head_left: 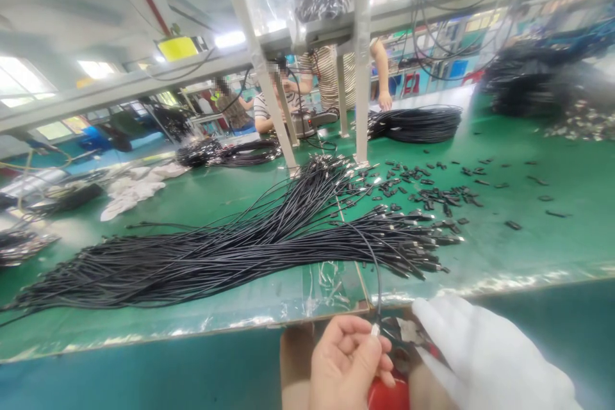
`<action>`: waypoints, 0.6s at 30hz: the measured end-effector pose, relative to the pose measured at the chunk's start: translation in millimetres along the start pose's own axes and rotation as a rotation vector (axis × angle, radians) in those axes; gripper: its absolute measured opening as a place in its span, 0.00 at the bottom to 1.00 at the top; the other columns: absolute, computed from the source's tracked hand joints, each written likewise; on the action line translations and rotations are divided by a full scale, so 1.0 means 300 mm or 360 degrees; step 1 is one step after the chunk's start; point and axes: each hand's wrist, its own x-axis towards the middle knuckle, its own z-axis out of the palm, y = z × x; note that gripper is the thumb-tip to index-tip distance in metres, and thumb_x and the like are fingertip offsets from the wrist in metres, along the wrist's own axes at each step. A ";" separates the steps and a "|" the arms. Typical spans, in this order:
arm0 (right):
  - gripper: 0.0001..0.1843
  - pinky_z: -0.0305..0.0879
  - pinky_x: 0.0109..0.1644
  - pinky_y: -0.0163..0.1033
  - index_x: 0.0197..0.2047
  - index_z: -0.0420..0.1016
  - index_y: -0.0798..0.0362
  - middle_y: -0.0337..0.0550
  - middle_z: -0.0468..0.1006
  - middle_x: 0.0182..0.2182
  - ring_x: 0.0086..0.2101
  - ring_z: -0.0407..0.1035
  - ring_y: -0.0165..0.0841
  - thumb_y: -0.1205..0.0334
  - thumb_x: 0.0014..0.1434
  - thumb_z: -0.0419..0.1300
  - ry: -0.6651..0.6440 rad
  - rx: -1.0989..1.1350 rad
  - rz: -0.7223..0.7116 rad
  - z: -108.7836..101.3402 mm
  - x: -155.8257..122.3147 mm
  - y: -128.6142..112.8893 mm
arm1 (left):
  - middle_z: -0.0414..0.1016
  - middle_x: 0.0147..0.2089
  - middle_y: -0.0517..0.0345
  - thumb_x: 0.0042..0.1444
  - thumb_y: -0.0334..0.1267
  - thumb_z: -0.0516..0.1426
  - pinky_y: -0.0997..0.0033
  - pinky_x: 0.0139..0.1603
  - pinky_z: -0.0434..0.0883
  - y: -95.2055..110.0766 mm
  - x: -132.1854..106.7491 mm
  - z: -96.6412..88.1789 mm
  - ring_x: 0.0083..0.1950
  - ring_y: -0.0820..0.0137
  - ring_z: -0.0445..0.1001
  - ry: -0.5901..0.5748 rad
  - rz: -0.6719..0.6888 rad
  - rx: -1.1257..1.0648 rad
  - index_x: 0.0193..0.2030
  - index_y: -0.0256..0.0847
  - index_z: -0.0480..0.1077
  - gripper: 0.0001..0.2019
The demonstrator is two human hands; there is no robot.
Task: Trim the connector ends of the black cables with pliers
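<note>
My left hand (348,359) is bare and pinches the silvery connector end (375,330) of a black cable (377,269) between thumb and fingers. That cable runs up over the table edge towards the bundle. A white glove covers my right hand (490,352), which is closed around a dark metal tool (393,328) that looks like pliers; its jaws are beside the connector, and the glove hides most of the handles. Beyond both hands, a long bundle of black cables (192,269) lies across the green table (538,230), connector ends to the right.
Small black plastic pieces (446,195) are scattered right of the bundle. Pale metal posts (362,77) carry a shelf above the table. Coiled black cables (418,123) lie behind. Across the table are co-workers (331,80). Below my left hand is something red (389,394).
</note>
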 end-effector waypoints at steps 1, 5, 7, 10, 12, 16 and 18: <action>0.11 0.57 0.27 0.44 0.44 0.68 0.51 0.43 0.76 0.28 0.22 0.66 0.38 0.66 0.59 0.50 -0.0014 0.0000 0.0021 -0.002 0.000 -0.003 | 0.82 0.23 0.53 0.27 0.49 0.80 0.81 0.22 0.71 -0.001 0.002 0.001 0.21 0.76 0.75 0.0001 0.0004 0.0002 0.28 0.34 0.76 0.27; 0.07 0.54 0.30 0.46 0.40 0.65 0.48 0.43 0.76 0.28 0.23 0.66 0.41 0.66 0.57 0.52 -0.0085 0.0001 0.0104 -0.006 0.003 -0.013 | 0.82 0.23 0.53 0.27 0.50 0.80 0.81 0.21 0.71 -0.011 0.006 0.006 0.21 0.76 0.75 0.0020 0.0036 0.0014 0.27 0.34 0.76 0.27; 0.07 0.53 0.30 0.46 0.39 0.64 0.48 0.42 0.74 0.27 0.24 0.66 0.41 0.67 0.57 0.52 -0.0079 0.0008 0.0107 -0.009 0.006 -0.016 | 0.81 0.23 0.53 0.27 0.50 0.80 0.81 0.21 0.71 -0.016 0.007 0.009 0.21 0.75 0.75 0.0039 0.0057 0.0033 0.27 0.34 0.76 0.27; 0.09 0.52 0.30 0.46 0.40 0.65 0.49 0.42 0.73 0.26 0.24 0.65 0.41 0.69 0.56 0.51 -0.0057 -0.0018 0.0122 -0.017 0.009 -0.020 | 0.81 0.22 0.55 0.25 0.51 0.80 0.81 0.21 0.71 -0.023 0.005 0.014 0.21 0.75 0.75 0.0081 0.0076 0.0042 0.27 0.35 0.76 0.28; 0.09 0.51 0.31 0.46 0.40 0.66 0.49 0.43 0.74 0.26 0.24 0.65 0.40 0.69 0.56 0.51 -0.0079 -0.0059 0.0108 -0.025 0.010 -0.021 | 0.81 0.22 0.55 0.25 0.51 0.79 0.81 0.21 0.71 -0.026 0.003 0.018 0.20 0.75 0.75 0.0110 0.0077 0.0035 0.27 0.35 0.76 0.28; 0.08 0.50 0.31 0.46 0.39 0.68 0.50 0.43 0.75 0.26 0.22 0.64 0.39 0.70 0.58 0.51 -0.0138 -0.0142 0.0039 -0.047 0.025 -0.015 | 0.81 0.22 0.54 0.24 0.51 0.79 0.81 0.21 0.71 -0.026 0.001 0.022 0.20 0.75 0.75 0.0124 0.0069 0.0026 0.26 0.35 0.76 0.28; 0.09 0.51 0.31 0.45 0.39 0.68 0.51 0.42 0.74 0.26 0.23 0.64 0.38 0.71 0.59 0.50 -0.0195 -0.0163 0.0006 -0.059 0.037 -0.013 | 0.81 0.22 0.53 0.24 0.50 0.80 0.81 0.21 0.71 -0.027 0.001 0.023 0.20 0.76 0.75 0.0117 0.0055 -0.0006 0.26 0.35 0.76 0.27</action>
